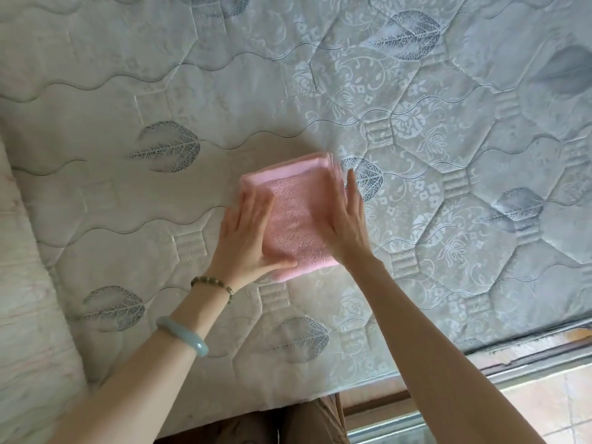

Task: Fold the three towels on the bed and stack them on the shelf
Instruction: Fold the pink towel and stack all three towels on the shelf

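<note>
A bed (288, 75) fills nearly the whole view, seen from above. Its bare quilted mattress is pale, stitched with wavy lines and printed with grey leaves and flowers. At the lower right, past the bed's edge, lies a strip of tiled floor (544, 402). At the bottom centre are the person's brown trousers (304, 421).

Two bare forearms reach up from the bottom of the view. Between the hands, on the mattress near its front edge, lies one pink towel (298, 219), folded into a small thick square.

The left hand (246, 235) rests flat on the towel's left side, fingers straight, thumb along the near edge; its grip is released. The right hand (347, 225) presses straight fingers against the towel's right edge, grip also released.

The left forearm wears a pale green bangle (182, 336) and, nearer the wrist, a bead bracelet (213, 283).
</note>
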A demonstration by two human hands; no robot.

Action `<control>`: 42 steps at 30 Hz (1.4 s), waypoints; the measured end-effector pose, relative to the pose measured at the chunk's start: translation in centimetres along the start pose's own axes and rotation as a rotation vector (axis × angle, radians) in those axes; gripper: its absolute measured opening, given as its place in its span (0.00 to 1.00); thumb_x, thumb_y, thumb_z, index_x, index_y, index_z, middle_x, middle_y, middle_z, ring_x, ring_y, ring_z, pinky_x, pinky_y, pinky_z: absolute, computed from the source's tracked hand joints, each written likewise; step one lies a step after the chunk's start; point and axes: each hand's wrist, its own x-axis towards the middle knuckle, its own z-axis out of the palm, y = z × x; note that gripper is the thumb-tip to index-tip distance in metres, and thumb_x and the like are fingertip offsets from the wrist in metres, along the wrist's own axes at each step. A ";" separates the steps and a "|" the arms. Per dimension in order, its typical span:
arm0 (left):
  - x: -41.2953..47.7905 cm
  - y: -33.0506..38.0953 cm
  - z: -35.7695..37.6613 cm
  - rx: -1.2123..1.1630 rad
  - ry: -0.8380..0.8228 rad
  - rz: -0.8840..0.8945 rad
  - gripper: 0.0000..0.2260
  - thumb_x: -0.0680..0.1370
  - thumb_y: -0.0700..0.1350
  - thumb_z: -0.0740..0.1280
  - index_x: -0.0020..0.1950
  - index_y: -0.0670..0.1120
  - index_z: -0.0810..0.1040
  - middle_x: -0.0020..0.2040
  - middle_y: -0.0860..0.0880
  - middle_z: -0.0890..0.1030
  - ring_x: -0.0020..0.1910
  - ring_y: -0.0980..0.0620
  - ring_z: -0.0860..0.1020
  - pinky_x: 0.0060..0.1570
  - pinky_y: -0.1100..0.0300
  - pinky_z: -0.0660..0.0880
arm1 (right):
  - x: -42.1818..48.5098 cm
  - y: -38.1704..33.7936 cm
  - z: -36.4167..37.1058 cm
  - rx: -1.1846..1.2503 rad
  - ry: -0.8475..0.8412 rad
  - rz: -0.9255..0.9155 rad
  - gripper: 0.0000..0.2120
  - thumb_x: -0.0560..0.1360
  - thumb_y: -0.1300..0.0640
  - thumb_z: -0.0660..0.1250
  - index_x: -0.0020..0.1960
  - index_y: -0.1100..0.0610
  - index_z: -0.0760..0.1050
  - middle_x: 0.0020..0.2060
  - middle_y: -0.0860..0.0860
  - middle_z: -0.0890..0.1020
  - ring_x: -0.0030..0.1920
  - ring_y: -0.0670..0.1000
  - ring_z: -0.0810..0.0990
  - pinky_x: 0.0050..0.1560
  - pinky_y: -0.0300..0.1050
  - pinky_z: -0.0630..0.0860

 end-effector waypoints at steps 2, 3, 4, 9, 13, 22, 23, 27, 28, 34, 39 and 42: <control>-0.8 0.9 -0.7 -0.450 0.096 -0.142 0.52 0.66 0.69 0.69 0.79 0.48 0.47 0.79 0.44 0.51 0.78 0.46 0.53 0.74 0.49 0.54 | -0.3 -0.1 -0.9 0.298 0.141 0.211 0.34 0.73 0.46 0.65 0.74 0.56 0.58 0.67 0.59 0.67 0.66 0.60 0.69 0.61 0.55 0.71; -1.2 1.5 -1.1 -0.692 0.153 -0.265 0.48 0.68 0.62 0.73 0.78 0.47 0.51 0.74 0.44 0.60 0.73 0.49 0.64 0.71 0.53 0.65 | -0.4 -0.1 -1.3 0.415 0.142 0.353 0.33 0.72 0.45 0.67 0.71 0.58 0.62 0.60 0.55 0.72 0.60 0.57 0.74 0.57 0.53 0.75; -1.4 2.0 -1.2 -0.871 0.176 -0.392 0.42 0.70 0.55 0.75 0.74 0.44 0.56 0.66 0.46 0.69 0.63 0.55 0.73 0.61 0.62 0.74 | -0.3 0.0 -1.6 0.519 0.083 0.498 0.31 0.72 0.43 0.70 0.68 0.58 0.65 0.55 0.52 0.76 0.56 0.54 0.78 0.55 0.51 0.77; -0.8 3.5 0.0 -1.032 0.063 -0.550 0.16 0.72 0.47 0.74 0.55 0.45 0.74 0.47 0.48 0.80 0.44 0.56 0.79 0.38 0.74 0.74 | 0.5 0.5 -2.7 0.497 -0.168 0.584 0.28 0.68 0.40 0.73 0.56 0.62 0.77 0.43 0.52 0.81 0.40 0.48 0.78 0.38 0.38 0.74; -0.3 3.5 -0.4 -1.286 0.018 -0.632 0.28 0.63 0.42 0.79 0.61 0.41 0.75 0.54 0.45 0.82 0.52 0.49 0.82 0.53 0.56 0.79 | 0.3 0.0 -3.6 0.643 -0.294 0.626 0.23 0.68 0.45 0.75 0.49 0.65 0.80 0.48 0.62 0.83 0.46 0.58 0.82 0.57 0.52 0.79; -4.0 5.6 -7.8 -1.292 -0.135 -0.439 0.31 0.62 0.40 0.80 0.63 0.37 0.75 0.58 0.41 0.81 0.56 0.45 0.82 0.53 0.53 0.80 | -5.5 -4.0 -9.3 0.772 -0.159 0.439 0.25 0.68 0.45 0.75 0.58 0.59 0.75 0.51 0.53 0.83 0.50 0.54 0.83 0.55 0.53 0.80; -4.8 6.4 -9.1 -1.279 -0.156 -0.410 0.34 0.60 0.42 0.81 0.63 0.37 0.75 0.58 0.41 0.82 0.55 0.45 0.82 0.50 0.54 0.80 | -6.5 -4.8 -10.6 0.744 -0.141 0.420 0.27 0.69 0.43 0.74 0.60 0.59 0.74 0.52 0.53 0.82 0.50 0.54 0.83 0.54 0.53 0.80; -8.2 10.1 -14.5 -1.197 -0.139 -0.340 0.38 0.54 0.49 0.83 0.60 0.37 0.77 0.53 0.42 0.84 0.52 0.46 0.83 0.46 0.59 0.81 | -10.8 -8.3 -15.6 0.688 -0.081 0.351 0.29 0.71 0.42 0.71 0.62 0.61 0.72 0.53 0.54 0.81 0.51 0.55 0.82 0.54 0.53 0.80; -9.0 11.0 -15.7 -1.181 -0.137 -0.328 0.36 0.54 0.48 0.83 0.59 0.37 0.78 0.52 0.43 0.85 0.52 0.46 0.83 0.47 0.58 0.81 | -12.1 -9.1 -16.8 0.684 -0.059 0.348 0.29 0.71 0.41 0.70 0.63 0.61 0.71 0.54 0.54 0.81 0.51 0.54 0.82 0.54 0.53 0.80; -12.8 18.5 -22.3 -1.092 -0.224 -0.135 0.39 0.50 0.54 0.84 0.58 0.46 0.76 0.51 0.49 0.85 0.52 0.49 0.83 0.45 0.59 0.80 | -19.7 -12.2 -24.7 0.767 0.144 0.373 0.29 0.68 0.39 0.72 0.58 0.60 0.73 0.52 0.55 0.81 0.51 0.54 0.81 0.52 0.53 0.80; -14.0 27.5 -26.2 -1.089 -0.406 0.051 0.45 0.48 0.55 0.84 0.61 0.52 0.71 0.54 0.50 0.82 0.51 0.52 0.83 0.42 0.59 0.80 | -26.0 -11.8 -32.6 0.833 0.360 0.365 0.34 0.61 0.36 0.72 0.55 0.61 0.74 0.50 0.56 0.83 0.49 0.55 0.83 0.47 0.51 0.80; -14.5 33.1 -26.7 -1.101 -0.519 0.094 0.38 0.57 0.47 0.82 0.64 0.50 0.69 0.57 0.45 0.80 0.52 0.47 0.83 0.42 0.57 0.80 | -29.5 -10.4 -36.8 0.882 0.469 0.353 0.30 0.65 0.42 0.74 0.57 0.63 0.74 0.50 0.56 0.82 0.46 0.52 0.82 0.41 0.43 0.77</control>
